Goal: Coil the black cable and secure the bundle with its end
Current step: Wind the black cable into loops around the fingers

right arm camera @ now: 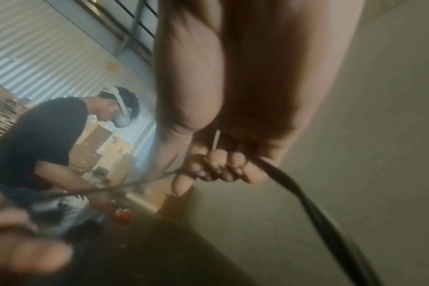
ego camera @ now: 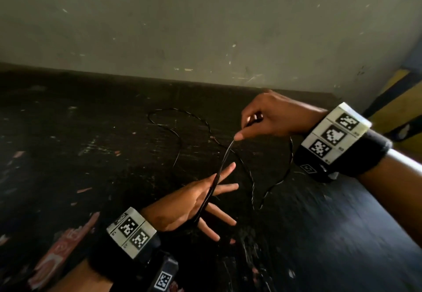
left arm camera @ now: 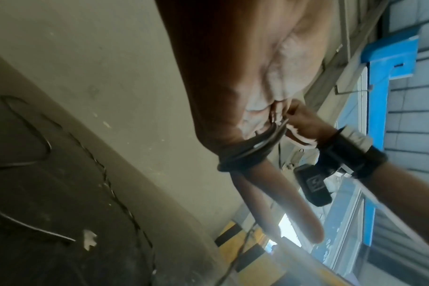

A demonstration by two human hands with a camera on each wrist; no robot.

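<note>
The thin black cable [ego camera: 222, 161] runs taut in several strands from my left hand [ego camera: 196, 200] up to my right hand [ego camera: 269, 118]. My left hand is held out with straight, spread fingers, and the cable loops [left arm camera: 247, 152] are wound round it. My right hand [right arm camera: 220, 168] grips the cable [right arm camera: 306, 197] in curled fingers, above and to the right of the left hand. The rest of the cable lies loose in wide curves [ego camera: 175, 131] on the dark table [ego camera: 91, 143]. The cable's ends are not clear to me.
A scuffed grey wall [ego camera: 205, 28] closes the table's far edge. A red printed wrapper [ego camera: 61, 253] lies at the near left. Yellow-and-black striping [ego camera: 392, 99] shows at the far right. Another person [right arm camera: 37, 135] stands behind in the right wrist view.
</note>
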